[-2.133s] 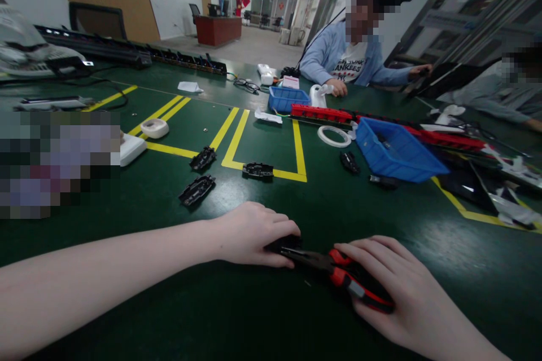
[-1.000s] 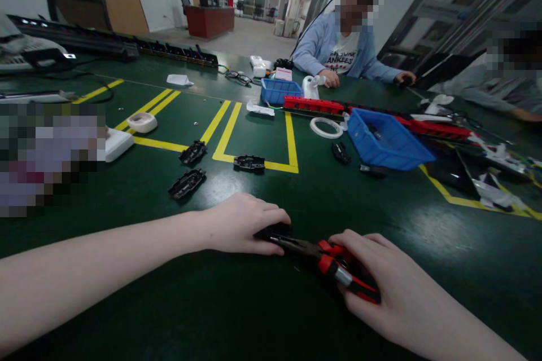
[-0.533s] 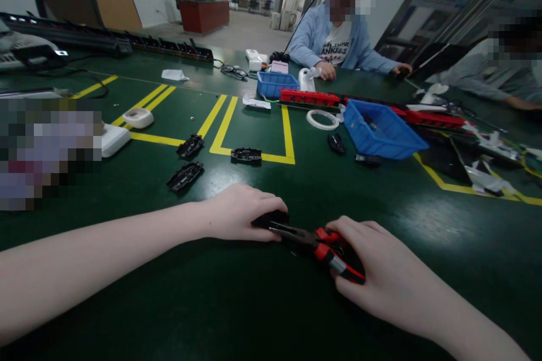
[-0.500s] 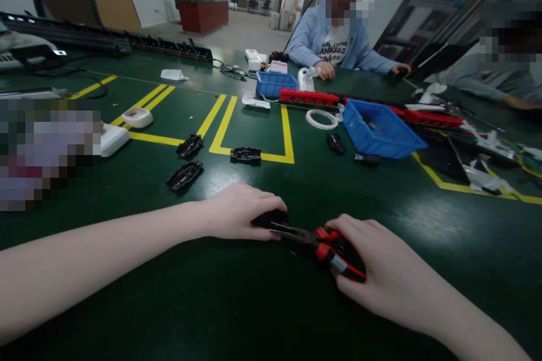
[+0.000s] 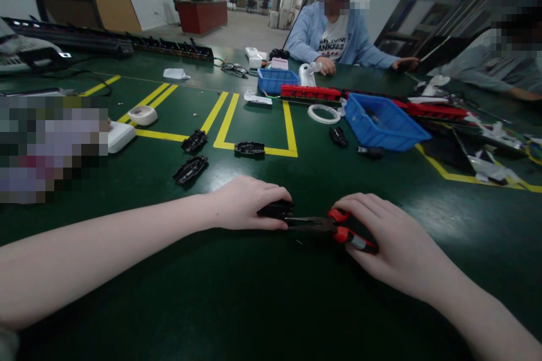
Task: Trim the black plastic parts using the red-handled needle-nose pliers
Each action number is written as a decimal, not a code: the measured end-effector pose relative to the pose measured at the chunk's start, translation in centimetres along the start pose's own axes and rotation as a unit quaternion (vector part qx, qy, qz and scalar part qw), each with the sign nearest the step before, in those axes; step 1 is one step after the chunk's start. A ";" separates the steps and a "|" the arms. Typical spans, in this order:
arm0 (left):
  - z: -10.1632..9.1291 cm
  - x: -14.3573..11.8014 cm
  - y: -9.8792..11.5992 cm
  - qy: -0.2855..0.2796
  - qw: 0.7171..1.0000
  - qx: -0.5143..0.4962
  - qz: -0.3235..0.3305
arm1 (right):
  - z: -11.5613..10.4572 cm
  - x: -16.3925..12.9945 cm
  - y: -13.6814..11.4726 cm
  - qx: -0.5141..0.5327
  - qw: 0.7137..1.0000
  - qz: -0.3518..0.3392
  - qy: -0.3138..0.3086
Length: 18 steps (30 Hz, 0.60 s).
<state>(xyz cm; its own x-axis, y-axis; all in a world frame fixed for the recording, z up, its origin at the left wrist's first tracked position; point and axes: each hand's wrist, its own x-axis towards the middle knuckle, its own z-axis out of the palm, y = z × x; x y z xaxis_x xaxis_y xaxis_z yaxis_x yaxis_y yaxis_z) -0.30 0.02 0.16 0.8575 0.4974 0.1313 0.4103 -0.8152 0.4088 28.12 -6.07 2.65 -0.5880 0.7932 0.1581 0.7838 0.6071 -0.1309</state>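
The big green table (image 5: pixel 262 293) is looking smooth and a bit shiny, with yellow lines on it. A blue plastic bin (image 5: pixel 383 124) is sitting far off. The left hand (image 5: pixel 243 203) is pressing down on a small black plastic part (image 5: pixel 276 210) in front of the person. The right hand (image 5: pixel 392 240) is squeezing red-handled pliers (image 5: pixel 334 227). Their thin metal nose is touching the part.
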 end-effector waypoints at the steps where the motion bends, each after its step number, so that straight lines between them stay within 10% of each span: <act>1: 0.0 0.0 0.0 0.000 1.000 0.002 0.001 | 0.2 0.0 -0.1 -0.012 1.000 -0.007 0.019; 18: 0.3 -0.5 0.6 0.032 0.999 0.011 -0.017 | 2.1 0.4 -1.3 -0.050 0.981 -0.026 0.184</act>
<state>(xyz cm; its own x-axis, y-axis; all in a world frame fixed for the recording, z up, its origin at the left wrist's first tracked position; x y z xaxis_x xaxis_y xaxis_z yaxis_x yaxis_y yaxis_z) -0.39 -0.81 0.03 0.8213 0.5430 0.1752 0.4469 -0.8031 0.3940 26.46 -6.42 0.84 -0.5303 0.6792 0.5074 0.7809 0.6243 -0.0195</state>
